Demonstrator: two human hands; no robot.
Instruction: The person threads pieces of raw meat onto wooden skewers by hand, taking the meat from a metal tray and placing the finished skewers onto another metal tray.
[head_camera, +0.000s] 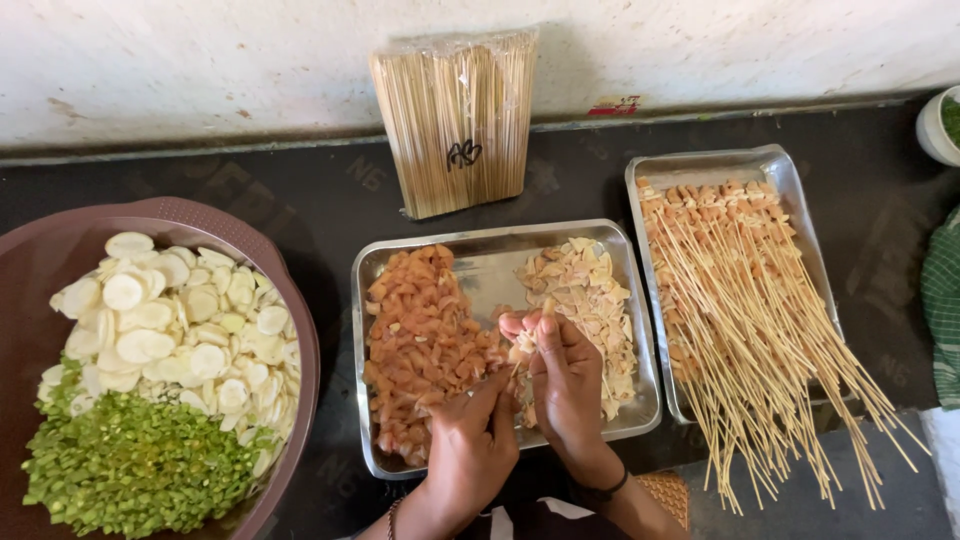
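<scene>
Both hands, left hand (470, 445) and right hand (562, 380), pinch pale meat pieces (523, 350), seemingly skewered, over steel tray (490, 265).

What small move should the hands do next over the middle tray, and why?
Probably push the pale piece held by the right hand further down the skewer that the left hand steadies: both hands meet over the middle tray, and the finished skewers lie loaded nearby.

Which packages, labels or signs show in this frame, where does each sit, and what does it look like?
Clear plastic pack of pale wooden skewers: leans upright against the white wall, behind the middle steel tray; rectangular, with a dark mark.
Small red sticker: at the wall's base, right of the pack; thin strip.
No screens.
</scene>
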